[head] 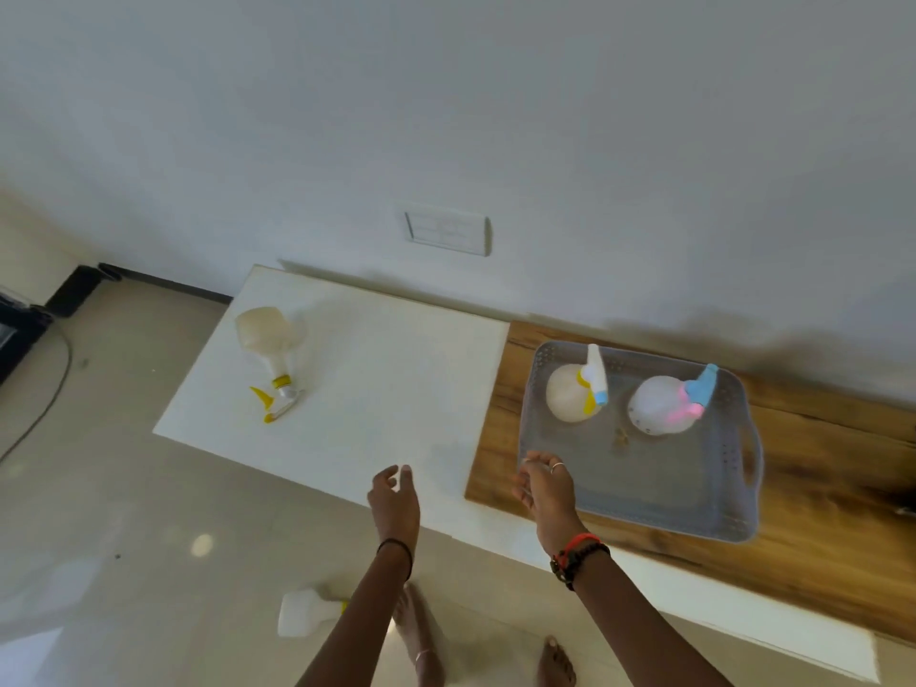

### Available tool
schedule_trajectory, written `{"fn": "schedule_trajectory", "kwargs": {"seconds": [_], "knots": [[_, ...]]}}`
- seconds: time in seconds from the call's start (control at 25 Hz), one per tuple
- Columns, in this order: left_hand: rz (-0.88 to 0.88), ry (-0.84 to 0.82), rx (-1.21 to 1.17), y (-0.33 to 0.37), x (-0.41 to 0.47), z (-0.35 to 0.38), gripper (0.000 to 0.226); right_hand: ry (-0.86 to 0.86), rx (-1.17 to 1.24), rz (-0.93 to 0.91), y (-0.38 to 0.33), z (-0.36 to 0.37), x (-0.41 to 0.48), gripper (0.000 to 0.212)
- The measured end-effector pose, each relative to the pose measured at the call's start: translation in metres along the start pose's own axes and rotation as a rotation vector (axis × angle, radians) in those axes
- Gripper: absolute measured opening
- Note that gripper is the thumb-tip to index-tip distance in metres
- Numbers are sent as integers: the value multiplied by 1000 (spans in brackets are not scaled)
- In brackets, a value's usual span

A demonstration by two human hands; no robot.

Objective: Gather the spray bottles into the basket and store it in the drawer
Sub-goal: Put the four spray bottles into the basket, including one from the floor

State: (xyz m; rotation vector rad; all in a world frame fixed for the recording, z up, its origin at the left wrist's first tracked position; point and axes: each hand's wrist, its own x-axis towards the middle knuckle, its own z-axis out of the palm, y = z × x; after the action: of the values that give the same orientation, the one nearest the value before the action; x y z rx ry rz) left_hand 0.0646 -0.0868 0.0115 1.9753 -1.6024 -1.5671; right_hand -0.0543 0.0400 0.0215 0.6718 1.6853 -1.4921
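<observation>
Translucent plastic, cream-tinted, makes up the one spray bottle (270, 347) on the desk (396, 389) not yet gathered: it lies on its side on the white part of the desk, toward the far left corner, its round body pointing away from us and its yellow trigger head pointing back toward us, so the long axis runs roughly near-to-far with a slight lean. Two other spray bottles, one with a yellow and blue head (577, 394) and one with a pink and blue head (666, 401), already stand in the grey basket (644, 488), which sits on the wooden part of the desk to our right. A further white bottle (305, 612) lies on the floor beside our feet, partly hidden by the left forearm. Our left hand (394, 498) hovers over the near edge of the white surface, fingers loosely spread and holding nothing. Our right hand (545, 483) is at the near left corner of the basket, fingers curled and also empty; we cannot tell whether it touches the rim. The lying bottle is up and to the left of both hands, well apart from them, and the left hand is clearly the nearer. We judge that the reach belongs to the left hand, going forward and leftward to the neck end that faces us. The drawer is not in view.
</observation>
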Motion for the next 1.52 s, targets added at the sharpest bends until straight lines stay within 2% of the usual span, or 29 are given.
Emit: {"fn": "schedule_trajectory", "kwargs": {"seconds": [0.2,0.44,0.68,0.84,0.92,1.04,1.24,1.32,1.4,1.52], "knots": [[28,126,-9,16,76,-76,38,-57,-99,-13,3,101,-1,7],[36,223,-30,48,180,-149,40,-137,-205,-26,-7,232,19,10],[129,165,-28,92,279,-173,43,-294,-203,-19,-28,355,53,14],[131,43,-38,108,323,-168,64,-353,-283,41,-27,406,83,11],[137,-23,-52,115,338,-165,76,-376,-383,32,-25,423,91,26],[222,-93,0,121,358,-165,81,-441,-367,13,-20,442,98,40],[327,-271,215,131,378,-169,93,-485,-342,-3,-15,453,110,45],[376,-285,311,130,377,-168,100,-481,-327,17,-14,449,111,44],[417,-282,362,126,373,-166,98,-499,-354,12,-15,439,110,45],[356,-300,339,119,361,-164,95,-532,-496,-70,-22,413,104,47]]}}
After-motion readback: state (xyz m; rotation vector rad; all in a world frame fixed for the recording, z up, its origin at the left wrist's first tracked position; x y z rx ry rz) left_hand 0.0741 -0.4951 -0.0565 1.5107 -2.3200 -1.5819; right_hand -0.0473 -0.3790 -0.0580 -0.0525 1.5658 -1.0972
